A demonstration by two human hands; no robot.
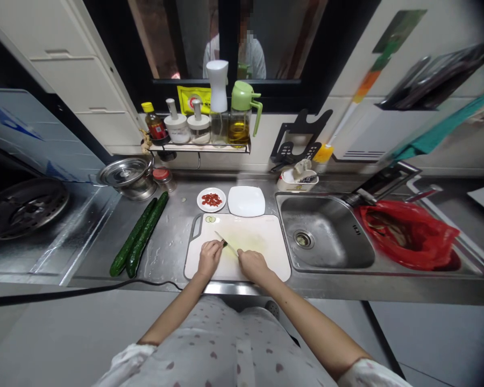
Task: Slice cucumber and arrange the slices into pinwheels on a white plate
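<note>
On the white cutting board (pixel 266 258), my right hand (pixel 253 265) is wrapped round the handle of a knife (pixel 230 246), its blade pointing up and left. My left hand (pixel 210 257) is closed just left of the blade, its fingers pinching a short dark-green piece of cucumber (pixel 225 243) that is mostly hidden. A few thin cucumber slices (pixel 210 219) lie at the board's upper left corner. Wet, pale green stains mark the board's middle. Behind it sit a small plate of chopped red pieces (pixel 212 199) and a white square plate (pixel 247 200).
Two whole cucumbers (pixel 145 236) lie left of the board, near a steel pot (pixel 127 177) and a red-lidded jar (pixel 164 180). A sink (pixel 326 258) is at the right, with a red plastic bag (pixel 411 252) beyond. A seasoning shelf (pixel 210 148) hangs behind.
</note>
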